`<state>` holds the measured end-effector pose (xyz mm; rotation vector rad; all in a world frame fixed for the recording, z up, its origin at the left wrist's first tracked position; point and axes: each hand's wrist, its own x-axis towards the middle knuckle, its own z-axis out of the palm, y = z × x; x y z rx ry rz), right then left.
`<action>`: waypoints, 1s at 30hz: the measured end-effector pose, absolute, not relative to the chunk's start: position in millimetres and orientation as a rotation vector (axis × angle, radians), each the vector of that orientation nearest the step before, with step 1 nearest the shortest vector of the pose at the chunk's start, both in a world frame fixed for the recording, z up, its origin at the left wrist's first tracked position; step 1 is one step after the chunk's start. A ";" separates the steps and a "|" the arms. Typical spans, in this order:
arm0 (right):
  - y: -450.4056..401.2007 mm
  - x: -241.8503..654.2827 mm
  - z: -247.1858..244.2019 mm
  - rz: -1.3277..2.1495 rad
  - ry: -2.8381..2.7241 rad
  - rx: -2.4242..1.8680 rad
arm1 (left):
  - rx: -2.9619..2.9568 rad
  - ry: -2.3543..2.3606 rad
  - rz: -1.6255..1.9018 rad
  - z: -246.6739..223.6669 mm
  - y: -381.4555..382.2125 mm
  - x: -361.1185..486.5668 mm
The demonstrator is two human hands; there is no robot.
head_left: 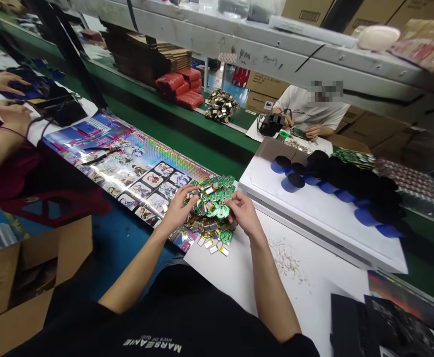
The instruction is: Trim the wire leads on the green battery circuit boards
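Note:
A heap of green circuit boards [219, 210] with small silver batteries [207, 226] wired to them lies in front of me, where the printed sheet meets the white board. My left hand [180, 208] grips the heap's left side, thumb and fingers curled on the boards. From the right, my right hand [244, 213] holds boards at the edge, its thumb and index finger drawn together; the other fingers are partly hidden. Several batteries have spilled onto the white surface [239, 267] on the near side of the heap.
Blue-and-black round parts [293, 181] stand on a raised white slab [269, 183] to the right. Small pale scraps [287, 260] litter the white surface. Pliers [100, 154] lie on the glossy printed sheet [128, 158]. Co-workers sit left and across, under a metal shelf [239, 44].

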<state>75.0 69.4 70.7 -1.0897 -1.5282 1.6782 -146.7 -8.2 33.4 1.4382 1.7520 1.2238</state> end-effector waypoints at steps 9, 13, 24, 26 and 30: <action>63.7 66.4 76.7 1.775 -1.399 -0.895 | 1.062 1.499 1.559 59.0 2.0 -154.8; 45.6 88.4 79.6 1.704 -1.474 -0.869 | 0.869 1.212 1.472 83.6 -1.3 -141.7; -47.6 152.6 56.4 1.043 -1.145 -1.414 | 1.156 1.247 1.203 47.6 -53.1 -5.0; -62.4 164.0 42.5 1.040 -1.065 -1.472 | 1.150 1.260 1.105 36.5 -59.5 8.7; -84.6 179.2 20.7 1.169 -0.858 -1.495 | 1.137 1.212 0.945 21.8 -66.1 21.8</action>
